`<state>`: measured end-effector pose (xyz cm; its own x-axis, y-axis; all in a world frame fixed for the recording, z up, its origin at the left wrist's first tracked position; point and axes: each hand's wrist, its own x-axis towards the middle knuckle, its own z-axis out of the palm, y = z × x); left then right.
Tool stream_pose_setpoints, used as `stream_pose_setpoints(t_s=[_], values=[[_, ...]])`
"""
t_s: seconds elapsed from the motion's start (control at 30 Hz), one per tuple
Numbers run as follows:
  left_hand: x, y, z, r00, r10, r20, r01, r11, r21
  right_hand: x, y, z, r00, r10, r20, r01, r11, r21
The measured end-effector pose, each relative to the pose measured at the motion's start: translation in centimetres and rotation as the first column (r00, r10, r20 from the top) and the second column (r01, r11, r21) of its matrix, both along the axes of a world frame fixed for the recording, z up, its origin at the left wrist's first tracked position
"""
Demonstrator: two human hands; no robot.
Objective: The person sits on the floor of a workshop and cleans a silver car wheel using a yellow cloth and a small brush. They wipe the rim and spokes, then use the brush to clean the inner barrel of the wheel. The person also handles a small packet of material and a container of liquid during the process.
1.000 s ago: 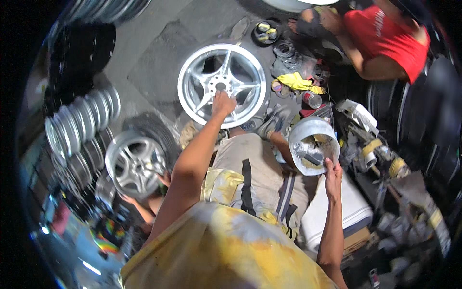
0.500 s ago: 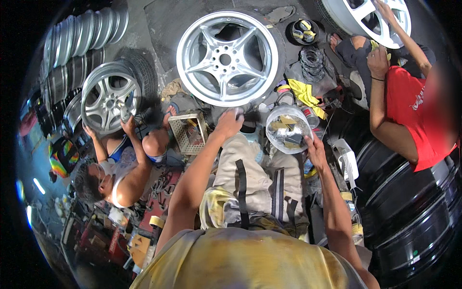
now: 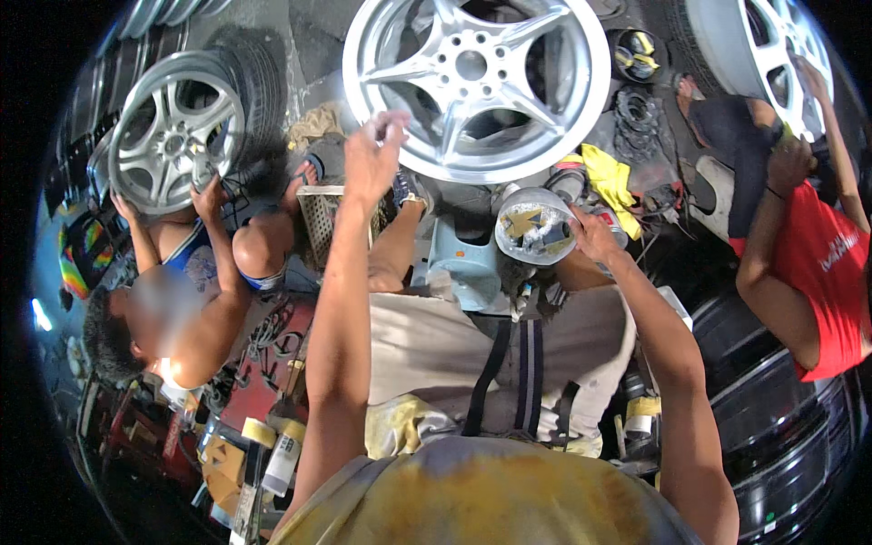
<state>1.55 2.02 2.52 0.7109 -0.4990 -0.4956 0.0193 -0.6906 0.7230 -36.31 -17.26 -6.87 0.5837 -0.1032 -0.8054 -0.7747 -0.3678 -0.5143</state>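
A silver five-spoke wheel rim (image 3: 471, 65) stands at the top middle, with a ring of holes round its hub. My left hand (image 3: 372, 159) is raised at its lower left edge, fingers curled together and slightly blurred. What they hold, if anything, I cannot make out. To the right, my right hand (image 3: 597, 237) grips the edge of a translucent plastic tub (image 3: 505, 247). Tan and grey flat pieces (image 3: 536, 227) lie inside the tub. A light blue plastic stool (image 3: 463, 263) stands between my legs, just left of the tub.
At left a person (image 3: 195, 291) holds another silver rim (image 3: 175, 145). A person in a red shirt (image 3: 822, 272) touches a white rim (image 3: 772, 54) at right. Near my tub lie a yellow cloth (image 3: 610, 186) and a black bowl (image 3: 636, 54). A plastic crate (image 3: 320, 227) sits by my left forearm.
The view has shifted, so the rim sits higher and looks larger. My left hand has risen to the rim's lower left. My knees are wider apart, and the stool shows more. My right hand keeps the tub.
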Motion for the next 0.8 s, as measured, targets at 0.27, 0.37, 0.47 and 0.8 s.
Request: stream_pose_setpoints(t_s=[0.27,0.37,0.47,0.8], values=[[9.2,2.7,-4.2,0.943,-0.004,0.333,0.042,0.993,-0.108,6.3,5.2,-8.8,0.917,0.397,0.031,-0.397,0.918,-0.009],[12.8,7.0,-6.8,0.768,-0.567,0.298,0.436,0.804,0.404,4.1,7.3,-14.9,0.790,0.555,0.260,-0.504,0.830,-0.241],[15.1,13.9,-12.1,0.818,-0.541,-0.198,0.547,0.623,0.560,6.2,7.1,-15.7,0.761,0.554,0.338,-0.537,0.830,-0.152],[8.0,19.1,-28.9,0.903,0.272,-0.331,-0.167,0.935,0.313,9.9,6.3,-12.0,0.884,0.462,0.067,-0.465,0.885,0.031]])
